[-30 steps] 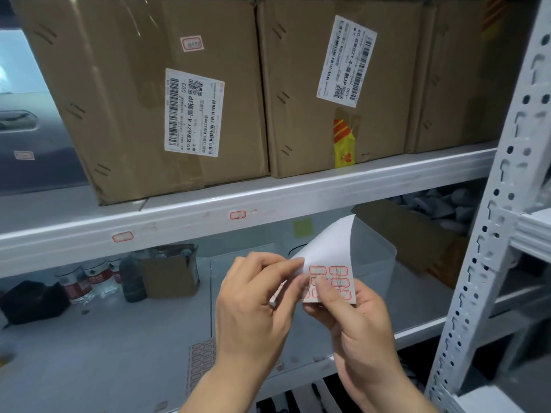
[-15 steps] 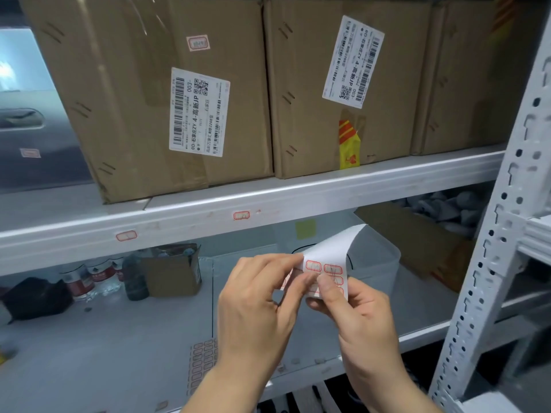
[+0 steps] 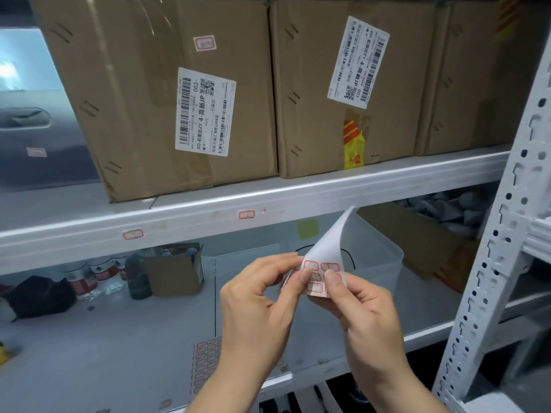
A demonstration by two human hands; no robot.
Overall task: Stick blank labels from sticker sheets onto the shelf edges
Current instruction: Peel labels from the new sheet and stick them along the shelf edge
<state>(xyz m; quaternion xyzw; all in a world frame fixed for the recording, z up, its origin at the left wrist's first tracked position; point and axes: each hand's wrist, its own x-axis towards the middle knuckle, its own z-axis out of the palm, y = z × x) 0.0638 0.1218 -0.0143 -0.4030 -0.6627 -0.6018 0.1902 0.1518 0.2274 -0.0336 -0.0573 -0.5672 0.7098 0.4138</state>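
Note:
I hold a curled white sticker sheet (image 3: pixel 329 248) with red-bordered blank labels in front of the lower shelf bay. My right hand (image 3: pixel 368 320) grips the sheet from below, thumb on its face. My left hand (image 3: pixel 256 305) pinches at the sheet's left edge, thumb and forefinger closed on a label there. The white shelf edge (image 3: pixel 328 198) runs above my hands. Two red-bordered labels are stuck on it: one (image 3: pixel 247 215) near the middle and one (image 3: pixel 133 234) further left.
Large cardboard boxes (image 3: pixel 167 93) stand on the upper shelf. The lower shelf holds another sticker sheet (image 3: pixel 205 365), a clear plastic bin (image 3: pixel 375 257), a small open carton (image 3: pixel 176 272), bottles and a black bag. A perforated white upright (image 3: pixel 495 248) rises at the right.
Both hands with the sheet have risen slightly toward the shelf edge. My left fingers have shifted along the sheet's left edge. The view has drifted a little left.

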